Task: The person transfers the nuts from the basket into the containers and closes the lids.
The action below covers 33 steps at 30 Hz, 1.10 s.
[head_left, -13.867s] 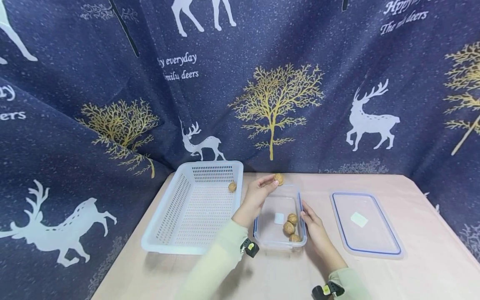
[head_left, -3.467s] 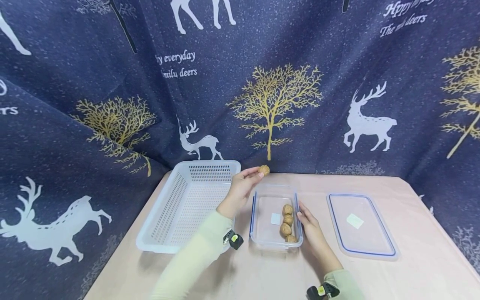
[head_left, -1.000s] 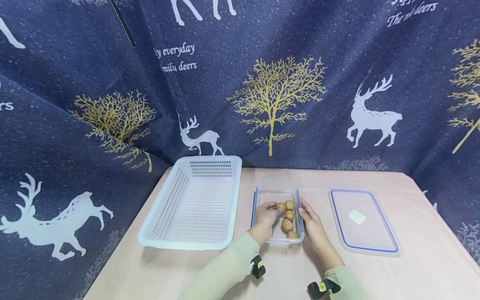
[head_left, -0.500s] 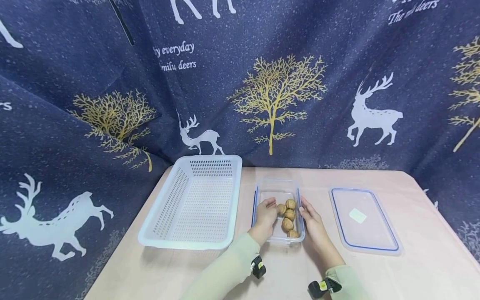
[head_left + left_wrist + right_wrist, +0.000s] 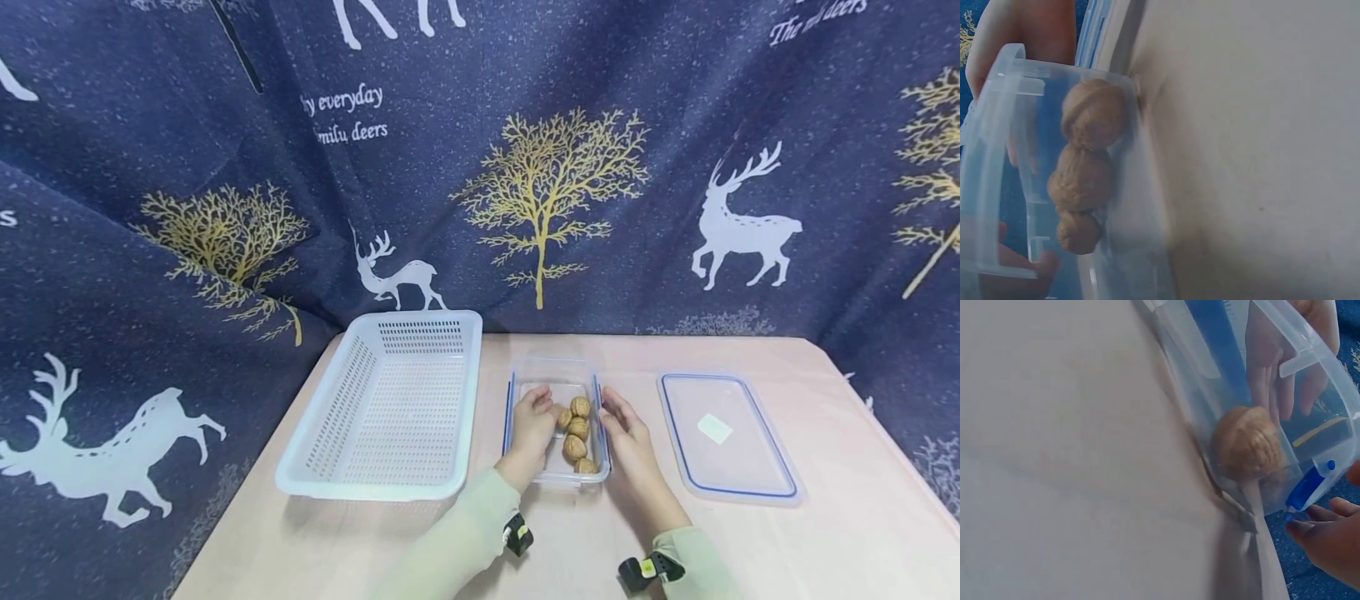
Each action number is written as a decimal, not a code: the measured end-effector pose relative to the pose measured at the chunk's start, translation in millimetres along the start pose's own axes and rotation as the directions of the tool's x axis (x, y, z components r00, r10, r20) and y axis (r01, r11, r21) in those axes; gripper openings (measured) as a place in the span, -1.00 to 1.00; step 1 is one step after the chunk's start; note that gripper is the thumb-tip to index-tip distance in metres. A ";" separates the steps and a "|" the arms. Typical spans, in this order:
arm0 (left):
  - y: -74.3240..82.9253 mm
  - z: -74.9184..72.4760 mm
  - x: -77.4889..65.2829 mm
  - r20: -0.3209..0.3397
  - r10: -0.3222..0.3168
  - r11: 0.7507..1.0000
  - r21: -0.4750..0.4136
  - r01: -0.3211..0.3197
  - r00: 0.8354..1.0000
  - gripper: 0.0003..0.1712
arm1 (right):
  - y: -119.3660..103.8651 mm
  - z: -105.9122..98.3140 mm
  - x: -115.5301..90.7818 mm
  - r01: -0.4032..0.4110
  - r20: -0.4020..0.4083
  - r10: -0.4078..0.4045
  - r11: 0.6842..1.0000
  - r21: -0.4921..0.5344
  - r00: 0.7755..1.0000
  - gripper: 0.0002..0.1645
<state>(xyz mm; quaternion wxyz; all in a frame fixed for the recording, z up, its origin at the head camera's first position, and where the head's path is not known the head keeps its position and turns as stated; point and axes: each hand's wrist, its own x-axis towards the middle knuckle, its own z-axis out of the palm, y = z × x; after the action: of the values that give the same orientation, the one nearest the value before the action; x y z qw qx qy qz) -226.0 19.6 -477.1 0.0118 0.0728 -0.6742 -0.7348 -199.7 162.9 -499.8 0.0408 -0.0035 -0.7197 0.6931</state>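
Observation:
A clear lidless food container (image 5: 547, 481) with blue side clips stands on the table. Several walnuts (image 5: 575, 448) lie in it, most in a row along its right side. One more walnut (image 5: 564, 418) sits left of the row's far end. My left hand (image 5: 531, 429) is inside the container beside that walnut, with loosely bent fingers; the right wrist view shows its fingers (image 5: 1270, 381) hanging down through the clear wall, gripping nothing visible. My right hand (image 5: 632, 437) is at the container's right side, its fingers (image 5: 1322, 515) close to a blue clip (image 5: 1310, 485).
A white perforated plastic basket (image 5: 442, 490) stands left of the container. On the right lies a clear lid (image 5: 738, 479) with a blue seal and a pale sticker. A dark blue deer-print curtain (image 5: 420, 192) hangs behind the table (image 5: 570, 550).
The walnut held up by my left hand 3.5 seconds ago now lies in the container. Since half a second ago, my left fingers have lifted slightly, and my right hand has shifted a little.

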 end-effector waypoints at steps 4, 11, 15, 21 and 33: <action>6.3 0.6 -2.8 0.015 0.008 1.000 -0.005 -0.008 1.000 -0.48 | -3.6 -3.2 -0.2 0.004 -0.003 -0.004 1.000 -0.005 1.000 -0.40; 15.0 7.4 -9.5 0.035 0.048 0.999 -0.002 -0.048 0.998 -0.53 | -11.0 -12.2 -3.2 -0.048 0.006 0.048 0.996 0.078 0.999 -0.39; 16.6 15.1 -13.9 0.035 0.085 0.996 0.025 -0.086 0.996 -0.55 | -13.6 -22.6 -2.3 0.016 0.003 -0.015 1.000 -0.010 1.000 -0.34; 21.0 30.1 -25.6 0.099 0.101 0.993 0.057 -0.107 0.990 -0.51 | -18.4 -43.8 -5.9 0.079 -0.014 -0.082 0.989 -0.123 0.997 -0.32; 23.2 75.9 -53.9 0.249 0.049 0.997 0.048 -0.063 0.967 -0.52 | -27.4 -94.5 -14.0 0.054 -0.088 -0.085 0.949 -0.309 0.993 -0.30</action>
<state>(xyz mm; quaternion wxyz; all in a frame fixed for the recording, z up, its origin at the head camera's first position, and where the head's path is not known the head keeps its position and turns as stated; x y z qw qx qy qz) -183.8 98.8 -443.1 -0.0537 -0.0384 -0.6925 -0.7183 -178.3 255.1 -469.8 0.1002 -0.0190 -0.8151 0.5703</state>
